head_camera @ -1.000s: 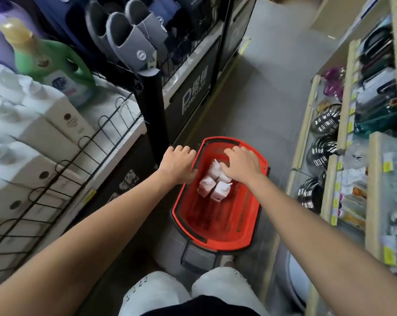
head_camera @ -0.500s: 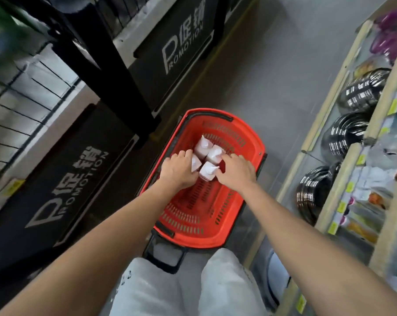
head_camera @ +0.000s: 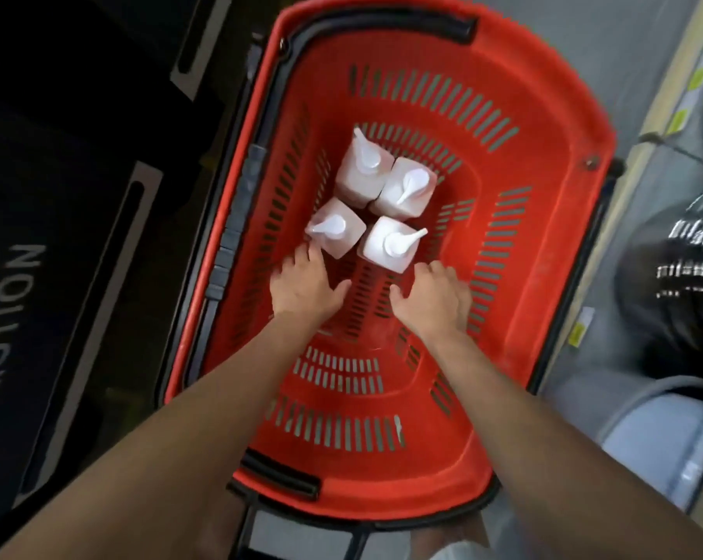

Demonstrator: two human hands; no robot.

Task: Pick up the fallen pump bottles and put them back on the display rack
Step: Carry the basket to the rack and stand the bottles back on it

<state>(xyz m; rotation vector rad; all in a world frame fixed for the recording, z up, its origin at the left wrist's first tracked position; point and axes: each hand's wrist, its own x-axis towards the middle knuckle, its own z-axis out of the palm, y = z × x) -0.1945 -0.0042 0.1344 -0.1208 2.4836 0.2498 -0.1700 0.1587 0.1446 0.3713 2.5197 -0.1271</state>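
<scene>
Head view: both hands, left (head_camera: 307, 286) and right (head_camera: 432, 297), have let go, open beside four upright pump bottles (head_camera: 372, 202) in basket (head_camera: 543, 276).

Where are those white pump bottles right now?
In the head view, four pump bottles stand clustered upright on the floor of the red shopping basket, toward its far end, just beyond the left hand and right hand.

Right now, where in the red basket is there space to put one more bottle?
The near half of the basket floor is bare, below the left hand and right hand. There is also room right of the four pump bottles. The far-left middle is crowded: the bottles stand packed together.
</scene>
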